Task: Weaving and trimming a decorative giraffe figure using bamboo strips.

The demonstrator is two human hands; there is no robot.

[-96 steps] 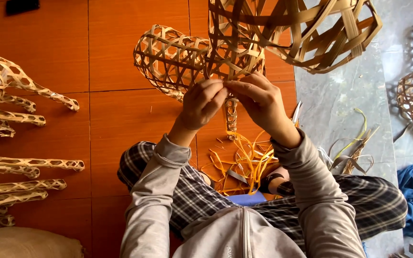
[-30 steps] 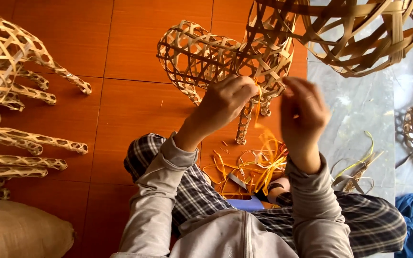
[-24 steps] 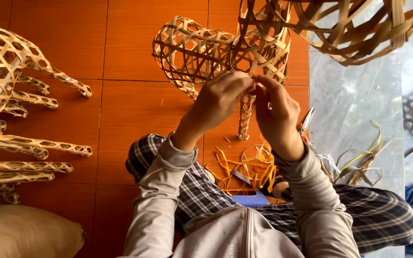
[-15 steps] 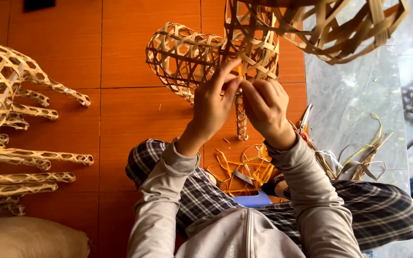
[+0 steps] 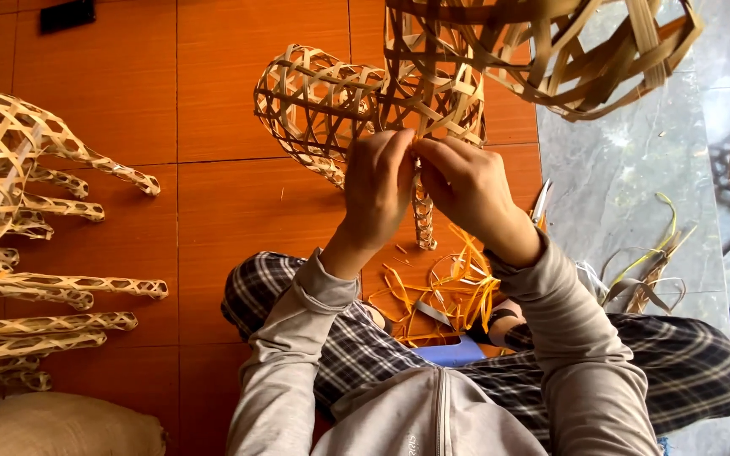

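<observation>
At twelve o'clock from the seated person's lap, the woven bamboo figure [image 5: 356, 105] stands on the orange tile floor [image 5: 213, 203], and both hands meet at its lower edge. The left hand [image 5: 379, 190] and right hand [image 5: 466, 190] have fingers pinched closed on a thin bamboo strip [image 5: 416, 148] where it enters the lattice. At six o'clock from the hands lies a heap of loose orange strips [image 5: 449, 291]; at nine o'clock, finished woven figures [image 5: 19, 228] lie apart. The strip looks brittle: bent too sharply at the weave, it could crack or split, and a slipping pinch might let it spring free.
</observation>
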